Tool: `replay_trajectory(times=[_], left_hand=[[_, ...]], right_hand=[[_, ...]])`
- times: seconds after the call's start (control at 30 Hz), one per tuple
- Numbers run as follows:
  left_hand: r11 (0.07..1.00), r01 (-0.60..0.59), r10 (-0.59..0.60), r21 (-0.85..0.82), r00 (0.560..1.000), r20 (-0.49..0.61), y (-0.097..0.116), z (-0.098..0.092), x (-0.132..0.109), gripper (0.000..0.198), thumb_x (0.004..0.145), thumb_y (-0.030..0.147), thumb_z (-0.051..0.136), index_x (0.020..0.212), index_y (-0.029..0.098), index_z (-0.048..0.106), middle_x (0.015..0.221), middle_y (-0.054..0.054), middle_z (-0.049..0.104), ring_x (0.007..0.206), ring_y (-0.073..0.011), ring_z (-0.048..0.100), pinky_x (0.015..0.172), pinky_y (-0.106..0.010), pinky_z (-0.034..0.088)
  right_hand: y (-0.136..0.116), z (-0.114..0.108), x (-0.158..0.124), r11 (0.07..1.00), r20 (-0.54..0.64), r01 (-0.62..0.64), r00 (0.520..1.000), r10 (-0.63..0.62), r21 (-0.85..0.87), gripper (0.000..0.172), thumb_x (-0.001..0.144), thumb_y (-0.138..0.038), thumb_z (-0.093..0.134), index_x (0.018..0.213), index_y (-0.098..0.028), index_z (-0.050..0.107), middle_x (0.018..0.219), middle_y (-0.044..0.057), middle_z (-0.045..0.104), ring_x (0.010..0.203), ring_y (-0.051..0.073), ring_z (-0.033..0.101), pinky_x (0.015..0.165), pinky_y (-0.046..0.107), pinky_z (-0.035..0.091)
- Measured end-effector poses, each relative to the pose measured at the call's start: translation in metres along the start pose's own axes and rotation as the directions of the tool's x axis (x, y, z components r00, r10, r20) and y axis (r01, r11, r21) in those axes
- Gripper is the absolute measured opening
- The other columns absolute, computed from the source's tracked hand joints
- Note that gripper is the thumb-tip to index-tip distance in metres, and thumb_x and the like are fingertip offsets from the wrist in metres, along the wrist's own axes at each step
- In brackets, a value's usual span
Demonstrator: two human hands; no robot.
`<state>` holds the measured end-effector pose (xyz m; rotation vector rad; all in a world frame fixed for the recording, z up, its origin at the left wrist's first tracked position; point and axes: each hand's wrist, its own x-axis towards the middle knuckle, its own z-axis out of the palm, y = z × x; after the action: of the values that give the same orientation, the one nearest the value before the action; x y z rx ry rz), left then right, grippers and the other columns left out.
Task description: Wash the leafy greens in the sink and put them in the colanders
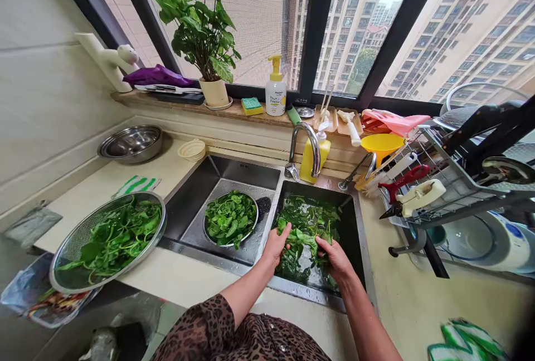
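Observation:
Leafy greens (307, 235) hang between my two hands, just above the water in the right sink basin (355, 238). My left hand (277, 245) is closed on their left end, thumb on top. On the other side my right hand (333, 255) grips the stems, fingers curled round them. More greens float in the water beneath. In the left basin (190, 213) a round bowl (256, 224) holds picked leaves. A mesh colander (73, 244) with more greens rests on the counter at the left.
A chrome faucet (295, 146) and a yellow bottle (309, 160) stand behind the basins. Steel bowls (134, 152) sit at the back left. A dish rack (443, 188) crowds the right side; a striped cloth (463, 341) lies front right.

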<state>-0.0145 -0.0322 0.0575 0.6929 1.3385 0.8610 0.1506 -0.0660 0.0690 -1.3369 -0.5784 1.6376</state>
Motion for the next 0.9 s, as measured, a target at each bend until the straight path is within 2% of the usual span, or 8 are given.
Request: replay_trajectory(times=[0.07, 0.1, 0.17, 0.27, 0.37, 0.47, 0.73, 0.9], left_hand=[[0.983, -0.177, 0.18, 0.047, 0.982, -0.055, 0.004, -0.002, -0.001, 0.048, 0.064, 0.057, 0.061, 0.083, 0.013, 0.061, 0.064, 0.0, 0.058, 0.049, -0.0086, 0.049, 0.045, -0.02, 0.036], [0.958, -0.271, 0.275, 0.092, 0.961, -0.035, 0.007, -0.002, -0.002, 0.044, 0.063, 0.053, 0.064, 0.082, 0.013, 0.062, 0.068, -0.002, 0.06, 0.055, -0.0103, 0.052, 0.051, -0.021, 0.04], [0.879, -0.428, 0.419, 0.208, 0.904, 0.089, 0.012, -0.001, -0.008, 0.037, 0.063, 0.045, 0.067, 0.083, 0.014, 0.066, 0.077, -0.004, 0.063, 0.068, -0.0143, 0.056, 0.065, -0.024, 0.043], [0.753, -0.544, 0.458, 0.37, 0.837, 0.297, 0.017, 0.002, -0.016, 0.034, 0.062, 0.04, 0.069, 0.087, 0.017, 0.07, 0.083, -0.005, 0.064, 0.08, -0.0182, 0.056, 0.076, -0.027, 0.041], [0.715, -0.548, 0.369, 0.434, 0.823, 0.431, 0.015, 0.003, -0.019, 0.035, 0.064, 0.041, 0.067, 0.09, 0.017, 0.071, 0.081, -0.005, 0.063, 0.08, -0.0188, 0.055, 0.075, -0.027, 0.041], [0.732, -0.536, 0.302, 0.42, 0.808, 0.506, 0.01, 0.002, -0.016, 0.032, 0.067, 0.04, 0.063, 0.087, 0.015, 0.071, 0.079, -0.005, 0.064, 0.081, -0.019, 0.055, 0.077, -0.027, 0.041], [0.888, -0.341, 0.244, 0.309, 0.918, 0.314, 0.003, 0.001, -0.005, 0.033, 0.071, 0.041, 0.057, 0.075, 0.01, 0.069, 0.069, -0.004, 0.064, 0.069, -0.0164, 0.055, 0.069, -0.026, 0.041], [0.942, -0.267, 0.202, 0.205, 0.935, 0.291, -0.001, 0.002, -0.006, 0.039, 0.069, 0.045, 0.059, 0.08, 0.01, 0.069, 0.071, -0.004, 0.065, 0.071, -0.0168, 0.056, 0.07, -0.027, 0.041]], right_hand=[[0.0, -0.002, 0.0, 1.0, -0.036, 0.009, 0.999, -0.01, -0.019, 0.033, 0.059, -0.044, 0.071, 0.068, -0.018, 0.052, 0.048, -0.008, 0.04, 0.039, 0.005, 0.03, 0.039, 0.02, 0.019], [-0.001, -0.002, 0.0, 0.999, -0.047, 0.022, 0.999, -0.023, -0.038, 0.033, 0.059, -0.044, 0.071, 0.067, -0.018, 0.052, 0.047, -0.008, 0.04, 0.04, 0.005, 0.03, 0.04, 0.02, 0.019], [-0.002, 0.0, -0.002, 0.996, -0.041, 0.041, 0.998, -0.044, -0.081, 0.033, 0.06, -0.044, 0.071, 0.064, -0.018, 0.051, 0.047, -0.007, 0.04, 0.041, 0.005, 0.031, 0.041, 0.021, 0.02], [-0.004, 0.002, -0.005, 0.991, 0.05, 0.047, 0.998, -0.042, -0.122, 0.03, 0.061, -0.041, 0.071, 0.066, -0.017, 0.055, 0.049, -0.006, 0.044, 0.042, 0.006, 0.032, 0.042, 0.021, 0.021], [-0.007, 0.002, -0.006, 0.989, 0.148, 0.051, 0.989, -0.029, -0.142, 0.03, 0.061, -0.039, 0.071, 0.076, -0.016, 0.06, 0.052, -0.006, 0.047, 0.044, 0.006, 0.033, 0.044, 0.021, 0.022], [-0.008, -0.001, -0.006, 0.978, 0.202, 0.06, 0.979, -0.019, -0.201, 0.026, 0.06, -0.037, 0.07, 0.071, -0.015, 0.06, 0.051, -0.006, 0.047, 0.045, 0.006, 0.033, 0.044, 0.021, 0.023], [-0.013, -0.005, -0.005, 0.957, 0.174, 0.1, 0.983, -0.053, -0.274, 0.03, 0.063, -0.041, 0.068, 0.074, -0.015, 0.06, 0.058, -0.002, 0.052, 0.049, 0.007, 0.039, 0.047, 0.021, 0.028], [-0.012, -0.002, -0.004, 0.924, 0.185, 0.144, 0.979, -0.081, -0.355, 0.033, 0.064, -0.043, 0.068, 0.078, -0.015, 0.06, 0.061, -0.002, 0.055, 0.05, 0.008, 0.042, 0.048, 0.021, 0.03]])
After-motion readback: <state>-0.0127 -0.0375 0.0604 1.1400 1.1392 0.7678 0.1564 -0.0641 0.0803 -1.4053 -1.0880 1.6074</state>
